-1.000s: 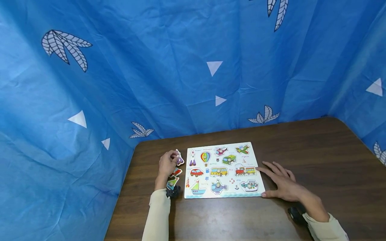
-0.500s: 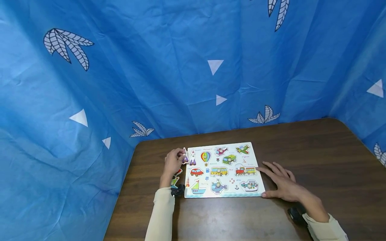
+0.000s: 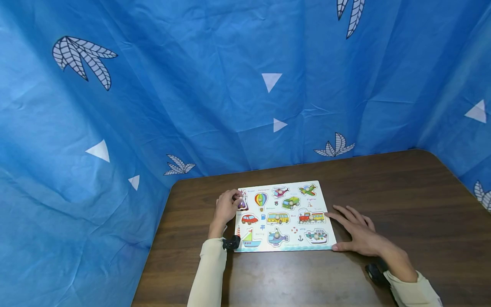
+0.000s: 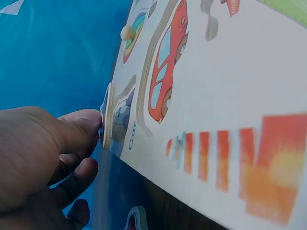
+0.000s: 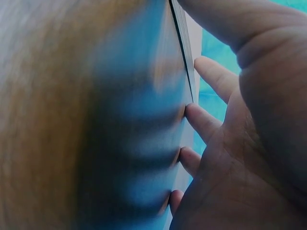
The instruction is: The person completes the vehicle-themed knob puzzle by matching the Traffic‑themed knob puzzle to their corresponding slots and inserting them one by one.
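Observation:
My left hand [image 3: 226,207] pinches a wooden rocket puzzle piece [image 4: 110,117] between thumb and fingers. It holds the piece over the rocket picture at the left edge of the white puzzle board [image 3: 284,204]. In the left wrist view the piece stands close over the board, seen edge-on beside the printed red car [image 4: 169,62]. At the board's right edge rests my right hand [image 3: 360,234], fingers spread, with thumb and index fingertip at the edge. Knobbed pieces sit in the board, among them a balloon [image 3: 261,200], a bus [image 3: 278,218] and a train [image 3: 311,217].
The board lies on a dark brown wooden table [image 3: 402,192], with a blue patterned curtain [image 3: 230,85] behind it. Part of a loose piece [image 4: 137,218] shows below the board's edge in the left wrist view. Each wrist wears a black camera.
My left hand has moved right with the rocket piece, from the table beside the board to over the rocket picture. My right hand has stayed at the board's right edge.

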`<move>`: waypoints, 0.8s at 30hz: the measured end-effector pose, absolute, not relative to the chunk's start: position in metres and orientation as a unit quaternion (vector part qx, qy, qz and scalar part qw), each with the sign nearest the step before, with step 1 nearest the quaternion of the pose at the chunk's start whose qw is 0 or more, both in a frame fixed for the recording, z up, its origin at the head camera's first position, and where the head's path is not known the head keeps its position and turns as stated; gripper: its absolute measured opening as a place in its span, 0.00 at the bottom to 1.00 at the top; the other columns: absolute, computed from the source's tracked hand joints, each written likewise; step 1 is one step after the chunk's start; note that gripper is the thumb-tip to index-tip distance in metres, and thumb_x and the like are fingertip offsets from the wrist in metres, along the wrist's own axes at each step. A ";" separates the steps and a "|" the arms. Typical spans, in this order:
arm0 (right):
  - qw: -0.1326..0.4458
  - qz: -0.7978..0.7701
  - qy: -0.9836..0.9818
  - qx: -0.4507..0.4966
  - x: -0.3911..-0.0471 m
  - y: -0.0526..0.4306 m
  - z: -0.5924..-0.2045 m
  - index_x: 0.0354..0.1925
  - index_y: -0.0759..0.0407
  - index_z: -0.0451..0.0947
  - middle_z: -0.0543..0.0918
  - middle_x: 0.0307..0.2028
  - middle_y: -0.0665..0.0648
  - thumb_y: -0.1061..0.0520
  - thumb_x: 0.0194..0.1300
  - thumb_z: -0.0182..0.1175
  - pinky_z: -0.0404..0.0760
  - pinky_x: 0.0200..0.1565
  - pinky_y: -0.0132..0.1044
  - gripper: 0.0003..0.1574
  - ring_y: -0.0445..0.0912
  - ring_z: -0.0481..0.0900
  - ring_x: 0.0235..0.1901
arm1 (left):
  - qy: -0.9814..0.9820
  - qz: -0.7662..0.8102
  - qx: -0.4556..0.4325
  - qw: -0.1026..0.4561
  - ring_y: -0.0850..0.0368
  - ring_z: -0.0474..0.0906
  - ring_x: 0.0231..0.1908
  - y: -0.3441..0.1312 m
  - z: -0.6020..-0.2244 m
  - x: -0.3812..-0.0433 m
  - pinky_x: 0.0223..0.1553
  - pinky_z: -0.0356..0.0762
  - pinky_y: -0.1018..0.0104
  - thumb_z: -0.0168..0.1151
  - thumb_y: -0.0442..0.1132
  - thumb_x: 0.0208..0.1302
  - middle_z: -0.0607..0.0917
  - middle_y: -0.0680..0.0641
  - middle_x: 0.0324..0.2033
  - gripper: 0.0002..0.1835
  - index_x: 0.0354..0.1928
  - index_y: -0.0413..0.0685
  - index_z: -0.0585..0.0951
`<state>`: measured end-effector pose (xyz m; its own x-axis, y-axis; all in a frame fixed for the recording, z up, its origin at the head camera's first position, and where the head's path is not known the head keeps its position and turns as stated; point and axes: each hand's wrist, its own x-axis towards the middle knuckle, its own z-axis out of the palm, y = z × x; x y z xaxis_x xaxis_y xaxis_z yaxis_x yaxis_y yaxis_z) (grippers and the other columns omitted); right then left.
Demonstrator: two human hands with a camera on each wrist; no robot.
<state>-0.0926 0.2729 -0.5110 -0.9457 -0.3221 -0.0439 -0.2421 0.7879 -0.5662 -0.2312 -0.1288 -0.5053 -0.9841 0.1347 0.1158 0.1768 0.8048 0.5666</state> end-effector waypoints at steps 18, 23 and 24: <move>0.058 -0.293 0.942 -0.154 -0.092 0.272 -0.511 0.71 0.45 0.63 0.56 0.74 0.65 0.31 0.49 0.73 0.51 0.55 0.72 0.57 0.73 0.47 0.71 | -0.950 -0.299 -0.086 0.017 0.56 0.73 0.35 -0.123 -0.508 -0.229 0.42 0.63 0.57 0.65 0.37 0.66 0.80 0.52 0.32 0.04 0.42 0.49 0.85; 0.055 -0.291 0.943 -0.154 -0.092 0.273 -0.511 0.71 0.45 0.63 0.56 0.74 0.65 0.31 0.49 0.73 0.51 0.56 0.72 0.57 0.73 0.46 0.71 | -0.952 -0.295 -0.079 0.014 0.55 0.73 0.36 -0.121 -0.510 -0.230 0.43 0.64 0.55 0.66 0.37 0.66 0.80 0.51 0.33 0.04 0.41 0.49 0.85; 0.056 -0.291 0.943 -0.154 -0.092 0.273 -0.511 0.71 0.45 0.63 0.56 0.74 0.65 0.30 0.49 0.73 0.51 0.56 0.72 0.57 0.73 0.47 0.71 | -0.953 -0.293 -0.077 0.014 0.55 0.73 0.36 -0.121 -0.511 -0.230 0.43 0.64 0.55 0.66 0.37 0.66 0.80 0.51 0.33 0.04 0.41 0.50 0.85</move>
